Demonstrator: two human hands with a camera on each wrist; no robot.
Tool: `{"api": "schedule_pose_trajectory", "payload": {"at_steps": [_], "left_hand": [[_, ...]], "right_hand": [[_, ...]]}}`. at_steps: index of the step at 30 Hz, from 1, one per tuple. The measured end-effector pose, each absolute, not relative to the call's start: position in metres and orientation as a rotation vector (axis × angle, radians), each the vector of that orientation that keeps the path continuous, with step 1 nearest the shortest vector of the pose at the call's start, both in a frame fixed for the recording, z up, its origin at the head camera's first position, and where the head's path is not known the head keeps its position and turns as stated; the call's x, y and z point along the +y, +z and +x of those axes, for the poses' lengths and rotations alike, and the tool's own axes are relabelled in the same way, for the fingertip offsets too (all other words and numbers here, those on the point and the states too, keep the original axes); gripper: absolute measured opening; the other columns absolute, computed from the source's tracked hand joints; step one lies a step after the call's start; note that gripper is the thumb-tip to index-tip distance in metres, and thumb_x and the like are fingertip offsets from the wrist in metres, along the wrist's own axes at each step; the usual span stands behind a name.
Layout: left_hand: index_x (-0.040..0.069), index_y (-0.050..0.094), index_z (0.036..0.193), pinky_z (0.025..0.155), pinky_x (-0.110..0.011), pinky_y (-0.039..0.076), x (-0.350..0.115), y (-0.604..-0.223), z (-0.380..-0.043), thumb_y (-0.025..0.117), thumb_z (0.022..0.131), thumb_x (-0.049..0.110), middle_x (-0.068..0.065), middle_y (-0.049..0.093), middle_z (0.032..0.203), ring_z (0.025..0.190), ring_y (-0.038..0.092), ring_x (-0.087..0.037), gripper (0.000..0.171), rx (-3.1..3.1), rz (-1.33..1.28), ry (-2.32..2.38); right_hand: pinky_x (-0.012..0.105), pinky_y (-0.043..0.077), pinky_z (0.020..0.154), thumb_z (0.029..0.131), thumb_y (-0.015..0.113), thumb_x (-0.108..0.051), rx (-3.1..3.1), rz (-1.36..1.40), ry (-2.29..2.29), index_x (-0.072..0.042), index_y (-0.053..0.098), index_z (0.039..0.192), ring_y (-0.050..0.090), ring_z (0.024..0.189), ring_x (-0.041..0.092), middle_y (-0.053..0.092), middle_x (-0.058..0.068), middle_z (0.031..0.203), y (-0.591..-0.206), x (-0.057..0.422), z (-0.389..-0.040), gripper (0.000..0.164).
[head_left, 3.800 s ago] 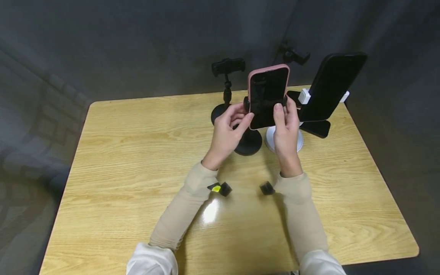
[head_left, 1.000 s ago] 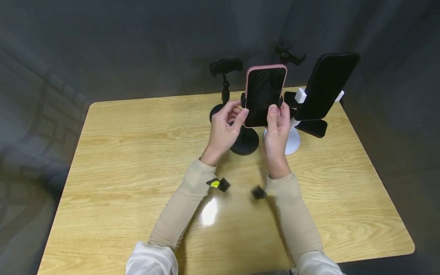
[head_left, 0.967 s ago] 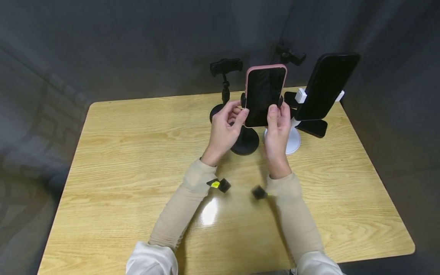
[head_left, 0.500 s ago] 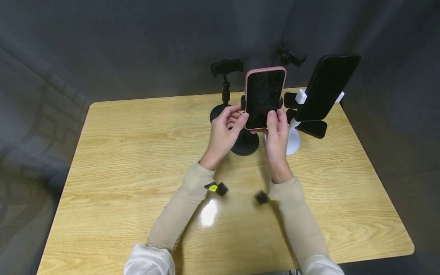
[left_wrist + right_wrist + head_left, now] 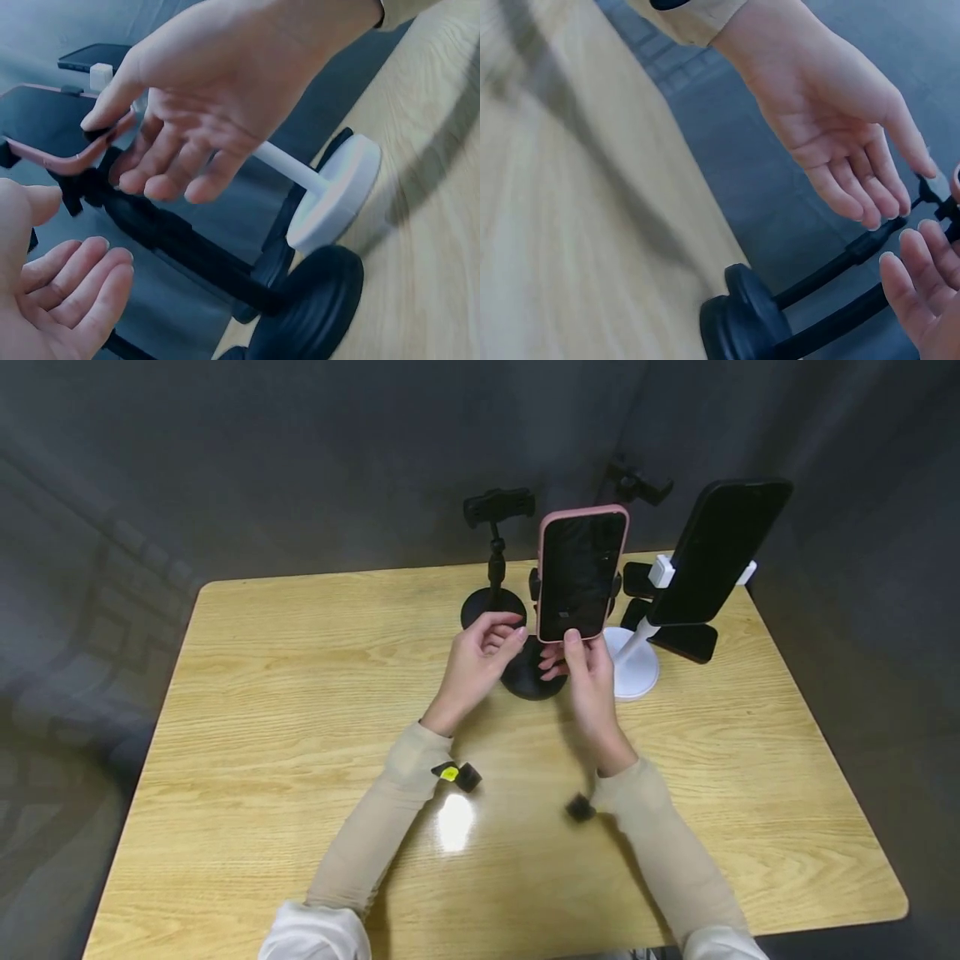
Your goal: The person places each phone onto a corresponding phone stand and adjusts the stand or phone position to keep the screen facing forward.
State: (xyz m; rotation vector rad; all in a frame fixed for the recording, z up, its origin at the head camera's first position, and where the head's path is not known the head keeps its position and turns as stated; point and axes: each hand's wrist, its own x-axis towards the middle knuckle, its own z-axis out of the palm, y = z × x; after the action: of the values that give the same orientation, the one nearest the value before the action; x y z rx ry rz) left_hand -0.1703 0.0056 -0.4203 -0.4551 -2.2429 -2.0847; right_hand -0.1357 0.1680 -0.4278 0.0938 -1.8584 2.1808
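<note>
A phone in a pink case (image 5: 583, 572) sits upright and slightly tilted in the black clamp of a phone stand, whose round black base (image 5: 534, 681) stands on the table. My left hand (image 5: 476, 664) is off the phone to its lower left, fingers loosely bent around nothing. At the phone's lower edge is my right hand (image 5: 588, 681), its thumb overlapping the bottom of the screen. In the left wrist view the fingers of the right hand (image 5: 217, 105) hang loosely below the phone (image 5: 49, 124), apart from its back.
To the right, a white stand (image 5: 633, 672) bears a large black phone (image 5: 720, 552). Behind stands another black phone stand (image 5: 497, 564), and a further black holder (image 5: 637, 483) shows at the back. Flat black pieces (image 5: 686, 642) lie by the wooden table's (image 5: 300, 693) right rear.
My left hand has let go of the phone's left side and drawn back down and left. The right hand has slid down from the phone's right side to its bottom edge. The phone stays in its clamp.
</note>
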Motion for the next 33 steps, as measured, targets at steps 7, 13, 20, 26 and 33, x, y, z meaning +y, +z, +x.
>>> {"api": "schedule_pose_trajectory", "payload": {"at_steps": [7,13,20,26,33], "left_hand": [[-0.006,0.069,0.116,0.078,-0.018,0.053,-0.002,-0.433,-0.174,0.069,0.1,0.013,-0.015,0.071,0.101,0.086,0.066,-0.016,0.024,-2.364,-0.386,-1.98],[-0.004,0.07,0.114,0.081,-0.024,0.056,-0.007,-0.44,-0.176,0.068,0.1,0.015,-0.014,0.071,0.101,0.089,0.068,-0.022,0.024,-2.445,-0.374,-1.916],[0.0,0.07,0.118,0.097,-0.039,0.053,-0.013,-0.448,-0.179,0.068,0.101,0.021,-0.014,0.067,0.117,0.11,0.064,-0.028,0.027,-2.648,-0.38,-1.558],[-0.002,0.069,0.12,0.107,-0.042,0.048,-0.016,-0.456,-0.182,0.069,0.101,0.025,-0.016,0.064,0.124,0.122,0.06,-0.031,0.033,-2.73,-0.394,-1.329],[-0.004,0.067,0.123,0.105,-0.043,0.048,-0.02,-0.462,-0.187,0.07,0.1,0.024,-0.018,0.063,0.124,0.12,0.059,-0.034,0.036,-2.778,-0.445,-1.162]], "right_hand": [[0.023,0.056,0.063,0.111,0.047,-0.019,-1.88,0.106,2.2,-0.015,0.055,0.113,0.063,0.074,0.013,0.065,0.002,0.086,-0.437,0.171,-0.132,0.009],[0.023,0.055,0.061,0.11,0.048,-0.017,-1.884,0.085,2.216,-0.014,0.055,0.112,0.062,0.072,0.012,0.065,0.002,0.085,-0.44,0.173,-0.13,0.008],[0.024,0.056,0.062,0.109,0.052,-0.015,-1.932,0.036,2.216,-0.008,0.055,0.116,0.063,0.069,0.012,0.065,0.002,0.085,-0.447,0.176,-0.126,0.011],[0.026,0.056,0.064,0.108,0.053,-0.013,-2.06,-0.006,2.184,0.0,0.056,0.122,0.063,0.071,0.011,0.064,0.002,0.086,-0.455,0.181,-0.121,0.02],[0.024,0.057,0.063,0.107,0.055,-0.013,-2.145,-0.033,2.184,0.003,0.056,0.124,0.063,0.071,0.013,0.065,0.0,0.085,-0.462,0.184,-0.117,0.024]]}}
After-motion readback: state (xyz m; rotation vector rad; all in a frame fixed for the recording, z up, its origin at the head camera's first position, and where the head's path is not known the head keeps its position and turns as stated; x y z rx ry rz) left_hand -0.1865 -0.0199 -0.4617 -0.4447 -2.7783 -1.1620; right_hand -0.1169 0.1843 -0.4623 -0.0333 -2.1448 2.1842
